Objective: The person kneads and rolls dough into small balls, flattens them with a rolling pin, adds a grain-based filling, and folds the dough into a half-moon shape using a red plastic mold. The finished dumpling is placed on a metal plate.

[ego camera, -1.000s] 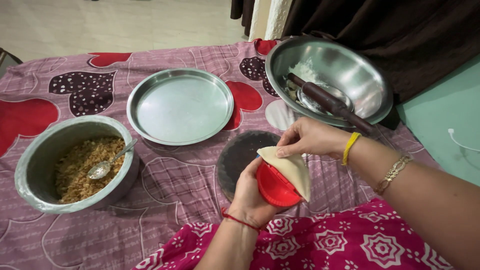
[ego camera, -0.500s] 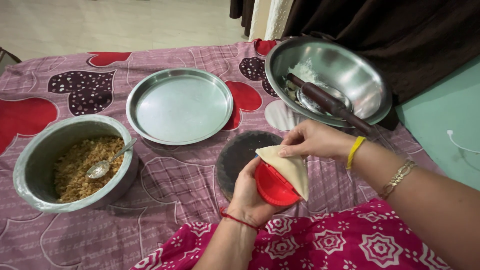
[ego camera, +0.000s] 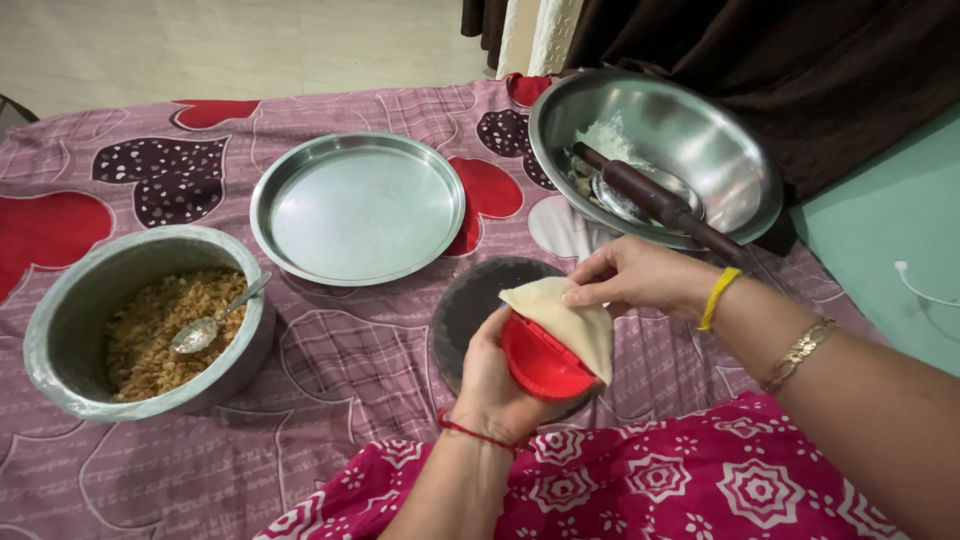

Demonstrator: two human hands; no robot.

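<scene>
My left hand [ego camera: 492,385] grips a round red plastic mould [ego camera: 541,364] from underneath, tilted toward me. A thin sheet of pale dough [ego camera: 566,316] lies draped over the mould's upper side. My right hand [ego camera: 640,277] pinches the dough's top edge with fingertips and thumb. Both hands hover just above a dark round rolling board [ego camera: 472,303] on the cloth. A red thread circles my left wrist, and a yellow band and a gold bracelet circle my right.
A grey pot [ego camera: 60,312] at the left holds brown crumbly filling [ego camera: 150,325] and a spoon [ego camera: 208,326]. An empty steel plate [ego camera: 357,210] lies at the centre back. A large steel bowl [ego camera: 735,160] at the back right holds flour, a small dish and a dark rolling pin [ego camera: 660,205].
The mould and dough have shifted slightly left and up with both hands. My right fingers stay pinched on the dough's edge.
</scene>
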